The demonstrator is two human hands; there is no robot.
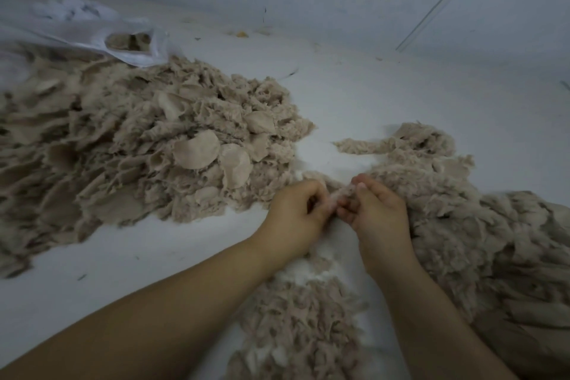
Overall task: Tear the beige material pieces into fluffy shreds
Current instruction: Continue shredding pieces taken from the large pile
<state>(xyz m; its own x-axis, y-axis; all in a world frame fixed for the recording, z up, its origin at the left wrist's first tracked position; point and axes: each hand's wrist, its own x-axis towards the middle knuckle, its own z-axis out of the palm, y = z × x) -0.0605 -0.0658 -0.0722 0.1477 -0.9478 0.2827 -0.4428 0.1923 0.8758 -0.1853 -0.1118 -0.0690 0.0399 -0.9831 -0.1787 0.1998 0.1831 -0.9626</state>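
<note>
A small beige piece (337,196) is stretched between both hands near the middle of the view. My left hand (297,217) pinches its left end with curled fingers. My right hand (377,214) pinches its right end, thumb on top. A big heap of beige material pieces (148,145), some flat and round, fills the left side. A looser mound of fluffy shreds (462,225) lies to the right of my hands, and another patch of shreds (302,324) lies below them between my forearms.
Everything rests on a white surface (401,95). A white plastic bag (101,37) holding more beige pieces lies at the far left, beside the heap. A pale wall rises behind, with a thin rod (441,0) leaning at the upper right.
</note>
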